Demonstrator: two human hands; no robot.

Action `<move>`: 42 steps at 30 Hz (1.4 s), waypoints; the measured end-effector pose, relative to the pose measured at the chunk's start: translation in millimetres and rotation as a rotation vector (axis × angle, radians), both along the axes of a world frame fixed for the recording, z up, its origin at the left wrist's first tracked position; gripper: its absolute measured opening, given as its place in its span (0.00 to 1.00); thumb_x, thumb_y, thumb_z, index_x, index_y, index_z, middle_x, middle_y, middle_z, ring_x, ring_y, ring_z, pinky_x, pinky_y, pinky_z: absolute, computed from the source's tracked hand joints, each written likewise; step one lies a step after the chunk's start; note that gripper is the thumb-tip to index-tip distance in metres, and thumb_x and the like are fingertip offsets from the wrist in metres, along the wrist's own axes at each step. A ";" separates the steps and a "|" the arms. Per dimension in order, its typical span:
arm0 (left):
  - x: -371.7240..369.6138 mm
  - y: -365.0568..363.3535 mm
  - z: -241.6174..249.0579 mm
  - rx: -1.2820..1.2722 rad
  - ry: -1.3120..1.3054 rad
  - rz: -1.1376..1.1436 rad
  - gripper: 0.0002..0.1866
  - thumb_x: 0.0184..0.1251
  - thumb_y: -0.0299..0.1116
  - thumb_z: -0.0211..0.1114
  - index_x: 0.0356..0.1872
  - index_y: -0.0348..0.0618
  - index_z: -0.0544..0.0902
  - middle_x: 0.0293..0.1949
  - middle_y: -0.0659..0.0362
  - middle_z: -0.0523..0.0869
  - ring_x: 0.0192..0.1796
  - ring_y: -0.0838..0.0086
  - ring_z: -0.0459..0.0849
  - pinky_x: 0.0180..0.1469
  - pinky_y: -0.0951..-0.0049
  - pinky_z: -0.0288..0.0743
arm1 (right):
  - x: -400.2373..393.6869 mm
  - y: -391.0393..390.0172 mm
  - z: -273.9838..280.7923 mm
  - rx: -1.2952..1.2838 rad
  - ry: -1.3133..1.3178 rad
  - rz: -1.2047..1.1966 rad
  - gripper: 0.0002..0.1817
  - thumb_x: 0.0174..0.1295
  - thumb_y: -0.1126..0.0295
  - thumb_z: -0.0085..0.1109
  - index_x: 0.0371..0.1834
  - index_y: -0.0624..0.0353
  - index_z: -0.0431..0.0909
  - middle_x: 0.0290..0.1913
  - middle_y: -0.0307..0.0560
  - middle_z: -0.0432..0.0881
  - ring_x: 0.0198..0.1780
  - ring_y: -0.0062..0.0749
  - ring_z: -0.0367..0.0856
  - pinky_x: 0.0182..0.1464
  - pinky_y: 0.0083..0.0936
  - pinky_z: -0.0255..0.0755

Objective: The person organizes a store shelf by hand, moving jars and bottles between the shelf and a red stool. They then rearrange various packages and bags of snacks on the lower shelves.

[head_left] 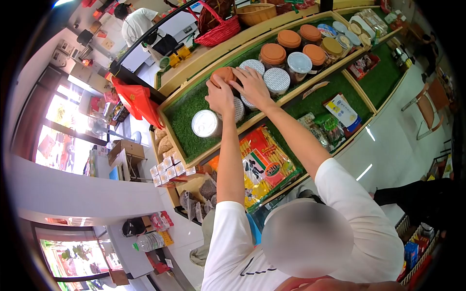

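An orange-lidded jar (224, 74) stands at the back of the top shelf, which is lined with artificial grass. My left hand (221, 98) is closed around the near side of its lid. From the right, my right hand (253, 88) grips the same lid, fingers bent over its edge. My hands hide much of the jar's body. Close by on the left is a jar with a white lid (205, 123). A patterned-lid jar (238, 109) is partly covered by my left wrist. Another patterned-lid jar (276, 80) stands right of my right hand.
Several orange-lidded jars (273, 54) line the shelf to the right. The wooden shelf rim (199, 157) runs in front. Below lie a red and yellow food packet (264, 167) and small boxes (170, 169). A red basket (218, 26) sits behind; a person (138, 26) stands farther back.
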State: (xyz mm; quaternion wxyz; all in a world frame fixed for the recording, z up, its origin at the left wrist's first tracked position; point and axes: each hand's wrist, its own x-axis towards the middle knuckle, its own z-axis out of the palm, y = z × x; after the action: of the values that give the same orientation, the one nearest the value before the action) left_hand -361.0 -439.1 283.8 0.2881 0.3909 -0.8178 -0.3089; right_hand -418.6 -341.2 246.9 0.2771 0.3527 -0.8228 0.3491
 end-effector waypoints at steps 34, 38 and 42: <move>-2.0 -0.1 -5.3 -0.055 0.007 0.005 0.32 0.73 0.59 0.45 0.63 0.41 0.72 0.55 0.46 0.84 0.55 0.40 0.76 0.55 0.46 0.73 | 0.9 0.3 1.3 0.025 0.004 -0.029 0.31 0.71 0.50 0.50 0.66 0.65 0.69 0.64 0.56 0.75 0.69 0.53 0.65 0.70 0.45 0.57; -2.5 1.5 -5.4 -0.095 -0.016 0.010 0.33 0.72 0.59 0.46 0.63 0.41 0.71 0.55 0.46 0.84 0.55 0.41 0.76 0.55 0.46 0.73 | 0.0 -0.1 0.5 0.018 0.016 -0.021 0.31 0.70 0.50 0.51 0.66 0.65 0.68 0.63 0.58 0.76 0.69 0.54 0.65 0.70 0.46 0.57; -4.1 0.1 -8.3 -0.099 -0.006 0.012 0.34 0.71 0.59 0.47 0.63 0.41 0.71 0.56 0.46 0.83 0.56 0.41 0.76 0.55 0.46 0.73 | 1.4 1.0 2.0 0.015 -0.004 -0.018 0.32 0.69 0.51 0.52 0.66 0.65 0.67 0.63 0.59 0.75 0.69 0.55 0.65 0.71 0.46 0.56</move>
State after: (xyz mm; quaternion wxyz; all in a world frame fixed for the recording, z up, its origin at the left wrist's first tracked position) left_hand -365.2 -439.0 275.6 0.3066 0.3819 -0.8305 -0.2654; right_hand -417.2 -340.2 248.9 0.2761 0.3468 -0.8289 0.3412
